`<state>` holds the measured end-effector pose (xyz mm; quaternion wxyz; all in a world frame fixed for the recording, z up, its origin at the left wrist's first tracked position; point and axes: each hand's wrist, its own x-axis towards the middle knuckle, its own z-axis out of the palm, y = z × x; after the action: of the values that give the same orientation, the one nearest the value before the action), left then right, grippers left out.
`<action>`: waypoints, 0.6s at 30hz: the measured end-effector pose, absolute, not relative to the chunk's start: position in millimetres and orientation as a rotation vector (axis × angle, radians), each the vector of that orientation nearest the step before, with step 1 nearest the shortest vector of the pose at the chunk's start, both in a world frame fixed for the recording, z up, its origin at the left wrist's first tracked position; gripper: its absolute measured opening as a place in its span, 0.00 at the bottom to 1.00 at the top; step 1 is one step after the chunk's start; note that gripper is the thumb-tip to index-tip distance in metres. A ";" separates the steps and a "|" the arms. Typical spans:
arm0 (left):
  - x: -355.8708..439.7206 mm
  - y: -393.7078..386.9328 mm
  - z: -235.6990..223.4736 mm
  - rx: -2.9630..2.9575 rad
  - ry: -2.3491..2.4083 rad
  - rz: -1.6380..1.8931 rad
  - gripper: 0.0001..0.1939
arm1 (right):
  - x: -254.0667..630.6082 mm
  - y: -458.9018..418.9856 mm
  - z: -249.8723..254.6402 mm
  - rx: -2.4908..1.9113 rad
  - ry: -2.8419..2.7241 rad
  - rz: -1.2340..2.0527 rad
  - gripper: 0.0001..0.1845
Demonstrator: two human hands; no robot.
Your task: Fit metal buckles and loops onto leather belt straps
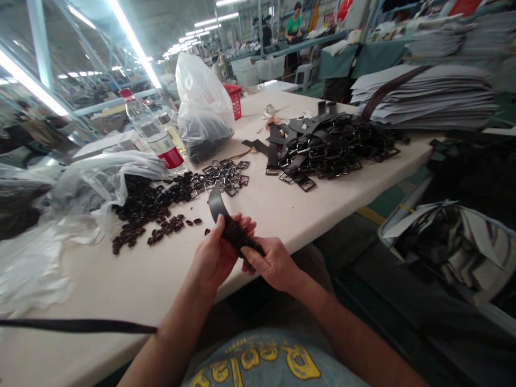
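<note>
A black strap (220, 208), curved at its far end, is held in both hands just over the table's front edge. My left hand (217, 255) grips its middle, thumb on top and fingers beneath. Lower down, my right hand (270, 260) pinches the near end, which my fingers partly hide. Beyond the hands lies a heap of metal buckles (229, 177). Small dark loops (165, 196) are scattered to the left of the buckles. A pile of black straps with buckles (330, 142) rests farther right on the table.
On the pale table (298, 215) stand a bottle with a red cap (151, 131), a white plastic bag (201, 107) and a red basket (233, 101). Stacked grey sheets (423, 97) lie at right. A bin of scraps (455, 247) is beside the table. A person in green (293, 27) is far off.
</note>
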<state>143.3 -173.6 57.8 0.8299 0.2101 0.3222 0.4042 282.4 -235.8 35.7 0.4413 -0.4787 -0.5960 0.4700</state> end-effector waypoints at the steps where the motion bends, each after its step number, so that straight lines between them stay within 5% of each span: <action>1: 145.2 -177.0 58.0 0.460 0.682 0.872 0.15 | 282.5 -235.0 33.8 -1.245 -1.472 1.146 0.19; 18: 149.8 -205.7 30.8 0.831 0.647 0.970 0.15 | 277.2 -235.5 33.1 -1.288 -1.359 1.275 0.17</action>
<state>149.8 -205.7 30.8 0.7546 0.3810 0.2964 0.4445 277.2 -235.5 33.1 0.4244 -0.5147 -0.5433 0.5096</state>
